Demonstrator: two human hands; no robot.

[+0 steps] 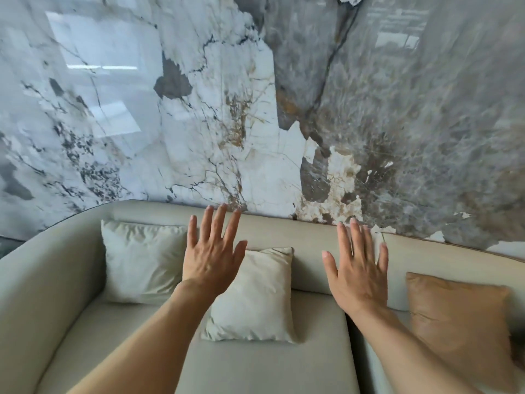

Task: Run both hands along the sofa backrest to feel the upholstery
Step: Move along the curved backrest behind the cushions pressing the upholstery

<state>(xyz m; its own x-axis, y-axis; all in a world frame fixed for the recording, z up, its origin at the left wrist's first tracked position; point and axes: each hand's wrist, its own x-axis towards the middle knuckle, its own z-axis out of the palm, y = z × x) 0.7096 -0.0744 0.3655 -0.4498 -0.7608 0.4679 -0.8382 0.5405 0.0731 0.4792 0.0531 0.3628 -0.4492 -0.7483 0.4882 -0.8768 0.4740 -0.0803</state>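
Observation:
A pale grey-green sofa fills the lower half of the head view. Its backrest (284,231) runs along the wall from left to right. My left hand (211,251) is stretched out with fingers spread, palm towards the backrest, fingertips near its top edge. My right hand (359,268) is also flat with fingers apart, in front of the backrest to the right, fingertips near the top edge. Neither hand holds anything. Whether the palms touch the upholstery cannot be told.
A light cushion (142,260) leans on the backrest at left. A second light cushion (255,294) lies below my hands. A tan cushion (460,322) sits at right. The sofa's curved arm (37,294) is at left. A glossy marble wall (255,109) rises behind.

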